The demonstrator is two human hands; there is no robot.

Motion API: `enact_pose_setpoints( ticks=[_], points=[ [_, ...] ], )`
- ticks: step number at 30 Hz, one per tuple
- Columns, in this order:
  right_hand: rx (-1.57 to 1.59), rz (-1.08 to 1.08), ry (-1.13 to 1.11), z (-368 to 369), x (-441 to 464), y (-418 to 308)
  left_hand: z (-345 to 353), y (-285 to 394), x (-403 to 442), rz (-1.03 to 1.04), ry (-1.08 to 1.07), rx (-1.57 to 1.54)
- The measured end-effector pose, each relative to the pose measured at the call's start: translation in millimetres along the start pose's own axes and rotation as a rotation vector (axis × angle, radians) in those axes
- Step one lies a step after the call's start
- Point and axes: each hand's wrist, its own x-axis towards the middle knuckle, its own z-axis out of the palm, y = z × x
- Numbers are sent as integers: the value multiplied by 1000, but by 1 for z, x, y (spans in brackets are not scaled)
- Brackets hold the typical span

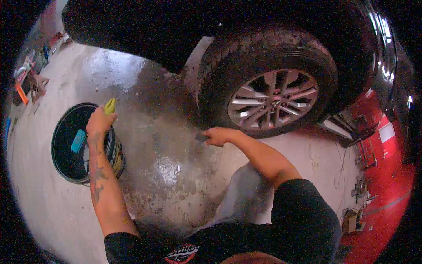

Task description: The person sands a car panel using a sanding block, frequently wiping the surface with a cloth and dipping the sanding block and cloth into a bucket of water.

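My left hand [100, 122] is closed around a small yellow-green item [110, 107], its kind unclear, above the right rim of a black bucket [56, 152]. Inside the bucket shows a turquoise block [78, 141], perhaps a sponge or brush head. My left forearm hides part of the bucket's near side. In my closed right hand [219, 137] is a small dark block [201, 137], mostly covered by the fingers. That hand is just below and left of a car wheel with a black tire [215, 88] and a silver alloy rim [276, 100].
Dark car bodywork [132, 26] overhangs the top. The concrete floor [169, 169] looks wet between bucket and wheel. Assorted items with an orange piece [21, 93] lie far left. At right are a red surface [387, 193], cables and a cardboard box [350, 221].
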Motion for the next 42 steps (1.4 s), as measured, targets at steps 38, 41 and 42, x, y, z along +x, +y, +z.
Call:
enact_pose_setpoints(
  ticks=[38,41,42],
  points=[
    [144,-98,555,6,-26,0,-31,24,-7,82,14,157],
    [337,-165,546,6,-22,-7,-58,51,-22,320,-54,23],
    [267,-432,698,12,-3,-3,-63,65,-30,324,-50,35]
  ],
)
